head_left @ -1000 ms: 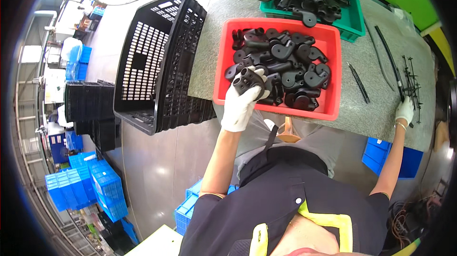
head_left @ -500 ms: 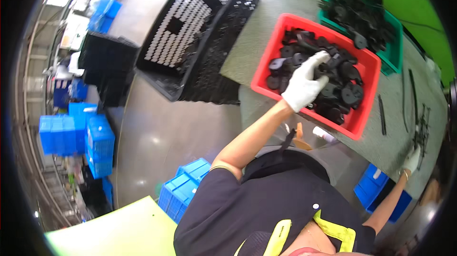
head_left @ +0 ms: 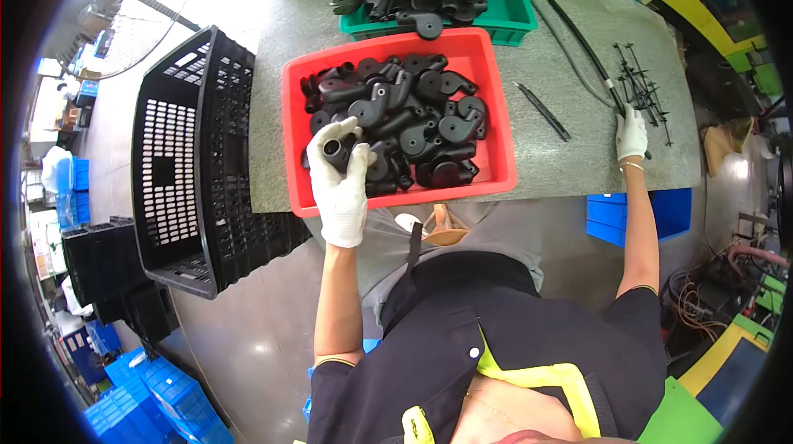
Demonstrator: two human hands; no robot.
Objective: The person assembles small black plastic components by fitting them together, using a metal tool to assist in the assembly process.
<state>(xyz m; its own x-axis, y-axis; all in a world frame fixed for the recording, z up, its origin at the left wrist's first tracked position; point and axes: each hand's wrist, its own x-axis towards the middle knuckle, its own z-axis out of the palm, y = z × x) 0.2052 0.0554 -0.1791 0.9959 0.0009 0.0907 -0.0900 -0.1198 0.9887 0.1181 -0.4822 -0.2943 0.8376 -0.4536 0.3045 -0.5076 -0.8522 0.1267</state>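
Observation:
My left hand (head_left: 340,188), in a white glove, is closed round a black plastic part (head_left: 334,150) with a hollow round end facing up. It is over the near left of a red bin (head_left: 508,159), which is filled with similar black plastic parts (head_left: 415,138). At the right of the table my right hand (head_left: 632,135), also gloved, is closed over a long black tube (head_left: 588,52) with a pale band. The tube's lower end shows past the hand. Beside that hand lie several thin black branched sticks (head_left: 640,89).
A green bin (head_left: 516,27) of black parts stands behind the red one. A black pen-like tool (head_left: 545,113) and a grey hose (head_left: 570,52) lie on the grey table (head_left: 570,167). A black crate (head_left: 206,171) stands left; a blue bin (head_left: 607,217) sits below the table's right.
The view has turned, so the table now appears straighter. My left hand has shifted to the near left of the red bin and its fingers hold a part upright. My right hand stays by the tube.

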